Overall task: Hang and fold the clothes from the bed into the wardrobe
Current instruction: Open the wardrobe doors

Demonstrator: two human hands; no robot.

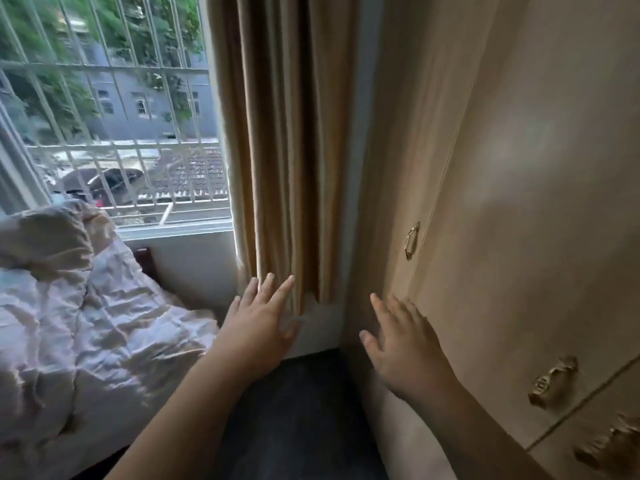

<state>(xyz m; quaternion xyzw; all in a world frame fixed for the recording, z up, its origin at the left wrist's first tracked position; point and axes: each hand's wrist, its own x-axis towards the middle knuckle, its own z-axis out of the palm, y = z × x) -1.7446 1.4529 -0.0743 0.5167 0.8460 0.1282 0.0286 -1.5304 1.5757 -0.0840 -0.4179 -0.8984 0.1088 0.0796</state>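
The beige wardrobe point(519, 202) fills the right side, its doors closed, with a small brass handle point(412, 240) on the door edge. The bed point(86, 341) lies at the left under a crumpled pale cover. No separate garment can be told apart on it. My left hand point(263, 317) is stretched forward with straight fingers, holding nothing, in front of the curtain's lower end. My right hand point(405, 344) is also flat with fingers spread, close to the wardrobe's near corner; whether it touches the wood I cannot tell.
A tan curtain point(287, 150) hangs between the barred window point(114, 116) and the wardrobe. Dark floor point(298, 420) runs in a narrow strip between bed and wardrobe. Two brass drawer handles point(554, 381) sit low on the wardrobe at the right.
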